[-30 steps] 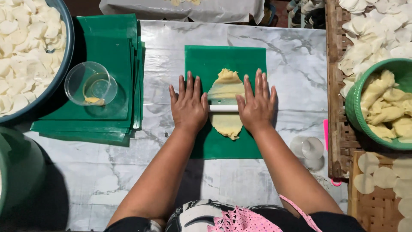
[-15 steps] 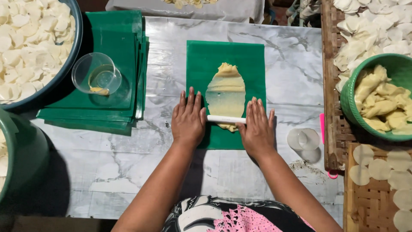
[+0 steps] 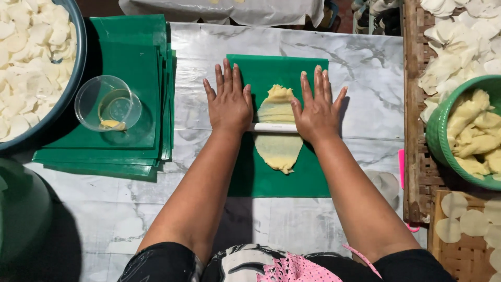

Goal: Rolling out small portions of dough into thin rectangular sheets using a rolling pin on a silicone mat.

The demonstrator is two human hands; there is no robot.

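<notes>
A pale yellow sheet of dough (image 3: 279,149) lies stretched long on a green plastic mat (image 3: 271,180) on the marble table. Across its middle rests a thin white rolling pin (image 3: 272,127). My left hand (image 3: 228,102) presses flat on the pin's left end, fingers spread and pointing away from me. My right hand (image 3: 317,107) presses flat on the pin's right end in the same way. Both palms hide the ends of the pin.
A stack of green mats (image 3: 120,120) lies at the left with a clear plastic cup (image 3: 107,103) on it. A dark basin of white discs (image 3: 31,62) is far left. A green bowl of dough pieces (image 3: 472,133) and wooden trays of discs (image 3: 454,47) stand right.
Both hands rolled the pin toward me down the dough, then back away to its middle. The dough has grown longer and thinner.
</notes>
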